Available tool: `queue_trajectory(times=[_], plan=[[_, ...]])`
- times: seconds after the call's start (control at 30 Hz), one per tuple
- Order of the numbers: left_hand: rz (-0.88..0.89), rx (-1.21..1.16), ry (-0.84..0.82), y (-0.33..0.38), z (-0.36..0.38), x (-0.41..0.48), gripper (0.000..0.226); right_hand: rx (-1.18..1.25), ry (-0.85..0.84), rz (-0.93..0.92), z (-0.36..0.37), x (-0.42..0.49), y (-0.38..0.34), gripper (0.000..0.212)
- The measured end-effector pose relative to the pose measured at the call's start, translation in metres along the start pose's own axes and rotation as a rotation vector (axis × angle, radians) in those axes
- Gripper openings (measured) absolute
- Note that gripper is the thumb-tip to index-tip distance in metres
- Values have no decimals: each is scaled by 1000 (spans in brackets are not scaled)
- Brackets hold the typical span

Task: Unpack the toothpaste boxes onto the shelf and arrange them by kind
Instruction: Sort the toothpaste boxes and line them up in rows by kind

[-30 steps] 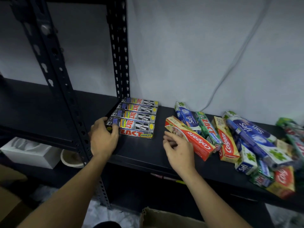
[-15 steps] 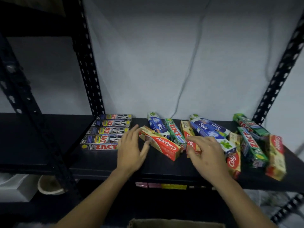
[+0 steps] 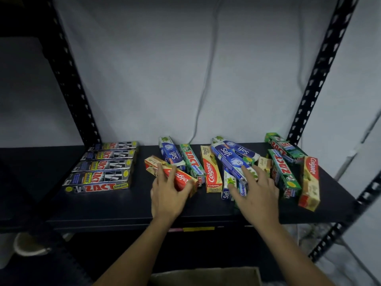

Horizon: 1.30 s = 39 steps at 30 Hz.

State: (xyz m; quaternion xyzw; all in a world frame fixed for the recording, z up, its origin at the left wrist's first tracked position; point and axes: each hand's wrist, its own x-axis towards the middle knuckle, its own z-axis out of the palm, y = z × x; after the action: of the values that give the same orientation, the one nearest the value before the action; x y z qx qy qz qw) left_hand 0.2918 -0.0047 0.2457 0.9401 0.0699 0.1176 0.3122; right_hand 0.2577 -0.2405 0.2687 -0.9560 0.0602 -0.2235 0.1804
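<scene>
On the black shelf (image 3: 103, 207), several silver Zact Smokers boxes (image 3: 101, 172) lie in a neat row at the left. To their right a mixed heap holds blue Safi boxes (image 3: 226, 155), green Zact boxes (image 3: 282, 170) and red-yellow Colgate boxes (image 3: 212, 172). My left hand (image 3: 167, 195) grips a red Colgate box (image 3: 181, 177) that lies slanted at the heap's left edge. With fingers spread, my right hand (image 3: 255, 193) rests on a Safi box (image 3: 228, 182) in the middle of the heap.
Perforated black uprights stand at the back left (image 3: 72, 83) and back right (image 3: 321, 69) of the shelf. A grey cable (image 3: 204, 96) hangs down the white wall. An open cardboard box (image 3: 206, 275) sits below me. A white bowl (image 3: 31, 244) is on the lower level, left.
My left hand left the Zact Smokers row and took hold of the red Colgate box. My right hand moved from that box to the Safi pile. The view swung right.
</scene>
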Motion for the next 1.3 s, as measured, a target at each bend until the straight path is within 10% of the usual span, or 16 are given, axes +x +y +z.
queue_trajectory(times=[0.37, 1.3], plan=[[112, -6, -36, -2, -4, -3, 48, -154, 95, -71, 14, 1, 0, 77], [160, -101, -104, -52, -56, -4, 63, 130, -48, -86, -4, 25, 16, 61]])
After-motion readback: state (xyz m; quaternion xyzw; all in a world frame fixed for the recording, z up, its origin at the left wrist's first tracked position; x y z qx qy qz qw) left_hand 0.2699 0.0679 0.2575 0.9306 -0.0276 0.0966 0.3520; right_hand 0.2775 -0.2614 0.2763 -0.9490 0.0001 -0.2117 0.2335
